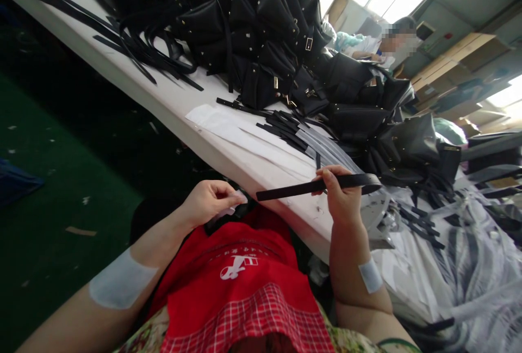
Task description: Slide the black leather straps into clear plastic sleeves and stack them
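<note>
At eight o'clock in our view, our left hand (210, 200) pinches a white scrap (240, 197). Bags (261, 16) heap on the table (305, 220) at twelve. Toward four, a black strap (287, 191) (its right end curls over) sits gripped in our right hand (341, 192); plastic (481, 244) lies beyond.

you hold a narrow black strap (291, 190), its squared end pointing to nine o'clock, its far part curled round in a bend at three. just beyond the squared end, toward nine o'clock, you pinch a crumpled white scrap (241, 197).
</note>
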A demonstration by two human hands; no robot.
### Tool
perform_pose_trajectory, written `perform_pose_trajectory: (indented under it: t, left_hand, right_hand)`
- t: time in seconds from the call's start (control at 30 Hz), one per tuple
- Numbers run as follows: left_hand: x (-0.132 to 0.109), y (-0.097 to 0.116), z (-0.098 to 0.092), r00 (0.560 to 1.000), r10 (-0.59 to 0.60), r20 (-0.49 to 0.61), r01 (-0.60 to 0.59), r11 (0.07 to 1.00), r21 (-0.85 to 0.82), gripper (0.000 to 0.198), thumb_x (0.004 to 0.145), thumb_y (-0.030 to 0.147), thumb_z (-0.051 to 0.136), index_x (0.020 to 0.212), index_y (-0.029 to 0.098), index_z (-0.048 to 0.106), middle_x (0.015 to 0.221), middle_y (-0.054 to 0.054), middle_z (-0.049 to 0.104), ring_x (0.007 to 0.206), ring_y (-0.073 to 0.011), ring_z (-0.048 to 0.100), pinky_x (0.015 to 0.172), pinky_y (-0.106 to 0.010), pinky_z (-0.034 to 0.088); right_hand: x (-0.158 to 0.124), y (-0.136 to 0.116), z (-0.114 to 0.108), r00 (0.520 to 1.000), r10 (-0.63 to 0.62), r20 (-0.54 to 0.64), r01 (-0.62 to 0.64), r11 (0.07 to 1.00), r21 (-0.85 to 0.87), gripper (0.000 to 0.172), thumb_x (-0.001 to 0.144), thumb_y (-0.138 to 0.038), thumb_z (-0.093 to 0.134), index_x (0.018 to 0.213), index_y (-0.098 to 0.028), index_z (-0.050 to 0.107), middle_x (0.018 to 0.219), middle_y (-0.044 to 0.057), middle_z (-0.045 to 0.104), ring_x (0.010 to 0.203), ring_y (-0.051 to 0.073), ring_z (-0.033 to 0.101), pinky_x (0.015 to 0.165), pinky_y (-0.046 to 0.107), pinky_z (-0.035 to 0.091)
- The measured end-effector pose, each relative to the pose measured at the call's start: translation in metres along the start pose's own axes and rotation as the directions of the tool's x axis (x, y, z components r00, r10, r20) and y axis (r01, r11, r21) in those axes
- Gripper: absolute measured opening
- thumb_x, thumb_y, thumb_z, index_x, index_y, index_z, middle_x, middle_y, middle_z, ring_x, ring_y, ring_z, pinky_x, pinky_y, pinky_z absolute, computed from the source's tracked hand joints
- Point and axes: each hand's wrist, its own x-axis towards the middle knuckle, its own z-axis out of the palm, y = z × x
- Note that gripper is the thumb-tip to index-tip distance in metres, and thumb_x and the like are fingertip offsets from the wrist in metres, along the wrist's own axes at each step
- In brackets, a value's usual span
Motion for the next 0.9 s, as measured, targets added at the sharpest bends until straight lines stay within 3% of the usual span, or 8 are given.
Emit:
perform_pose_trajectory:
  t: [0.23, 0.5, 0.9]
  left_hand:
    - [-0.003, 0.005, 0.005, 0.992, -0.030, 0.126, 0.032, 0.999, -0.018, 0.034, 0.063, 0.048, 0.085, 0.069, 0.015, 0.077, 0.058, -0.004, 0.069, 0.053, -0.0153, 0.062, 0.054, -0.027, 0.056]
    - [-0.003, 0.004, 0.002, 0.980, -0.034, 0.197, 0.029, 0.999, 0.026, 0.034, 0.066, 0.046, 0.084, 0.071, 0.014, 0.077, 0.061, -0.005, 0.071, 0.054, -0.0145, 0.062, 0.052, -0.023, 0.050]
    - [-0.001, 0.002, 0.001, 0.978, -0.023, 0.206, 0.021, 1.000, 0.010, 0.034, 0.067, 0.046, 0.082, 0.068, 0.013, 0.073, 0.061, -0.002, 0.068, 0.056, -0.0127, 0.058, 0.053, -0.022, 0.045]
  right_hand:
    - [-0.001, -0.003, 0.005, 1.000, -0.006, 0.026, 0.006, 1.000, -0.001, 0.022, 0.088, -0.041, 0.067, 0.084, -0.019, 0.067, 0.058, -0.002, 0.065, 0.044, 0.013, 0.061, 0.042, 0.024, 0.049]
    - [-0.004, -0.008, 0.011, 0.998, -0.003, 0.063, 0.001, 0.999, 0.033, 0.021, 0.088, -0.039, 0.067, 0.081, -0.019, 0.067, 0.059, -0.001, 0.067, 0.043, 0.012, 0.061, 0.042, 0.023, 0.049]
    - [-0.010, -0.007, 0.009, 0.990, 0.054, 0.133, -0.055, 0.998, 0.008, 0.019, 0.088, -0.036, 0.066, 0.084, -0.019, 0.069, 0.063, -0.001, 0.068, 0.049, 0.011, 0.062, 0.047, 0.021, 0.052]
